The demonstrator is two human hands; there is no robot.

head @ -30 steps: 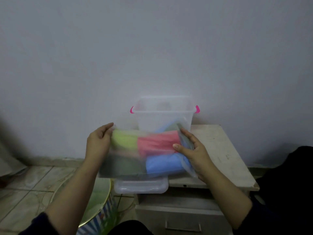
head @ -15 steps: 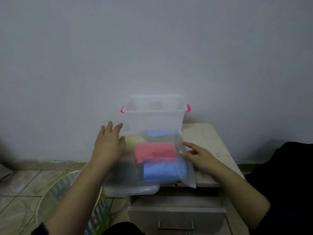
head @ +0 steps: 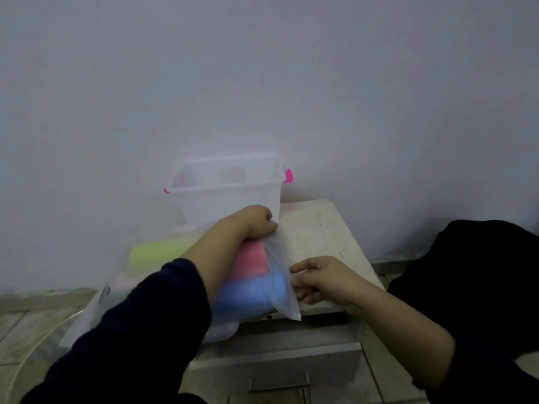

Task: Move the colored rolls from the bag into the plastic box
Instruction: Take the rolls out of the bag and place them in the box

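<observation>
— Where are the rolls?

— All inside the clear bag point(head: 280, 275), which lies across the front of the small cabinet point(head: 320, 228), on top of what looks like a flat clear lid point(head: 221, 330). The bag's open edge faces the person's right, and its long side runs left to right.

— And the rolls themselves?

— They lie the same way, long axes roughly left to right. The yellow-green roll point(head: 157, 252) is furthest left, the pink roll point(head: 250, 260) sits nearer the opening, and the blue roll point(head: 248, 293) lies just below the pink one, closest to the person.

— What are the hands doing?

— The left hand point(head: 256, 221) is closed on the bag's upper corner at the opening. The right hand point(head: 320, 279) pinches the same open edge lower down, fingers curled narrow around the plastic.

— And the plastic box point(head: 230, 193)?

— It stands upright behind the bag, against the wall point(head: 262, 83), open at the top, with pink handles point(head: 288, 176) at each end. The left forearm in its dark sleeve point(head: 140, 330) crosses over the bag and hides part of the rolls. The cabinet's drawer point(head: 277, 365) is just below.
</observation>
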